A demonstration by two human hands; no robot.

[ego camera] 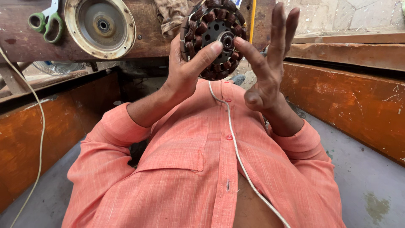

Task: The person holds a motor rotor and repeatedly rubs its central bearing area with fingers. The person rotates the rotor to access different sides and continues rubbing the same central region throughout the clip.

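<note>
Two hands raise a wound stator [215, 40] at twelve o'clock.
Your left hand [185, 69] grips its rim, steadying it; your right hand [265, 63], fingers spread, touches a fingertip to its hub. Scissors [46, 21] lie at ten o'clock on the desk [25, 42].

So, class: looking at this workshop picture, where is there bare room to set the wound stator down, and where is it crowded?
Bare patches: the grey floor between the orange sleeve and the orange wooden board, and the floor strip beside the cord. Crowded: the brown bench, with scissors, metal disc and rag. The left hand holds the stator; the right hand touches its hub.
</note>
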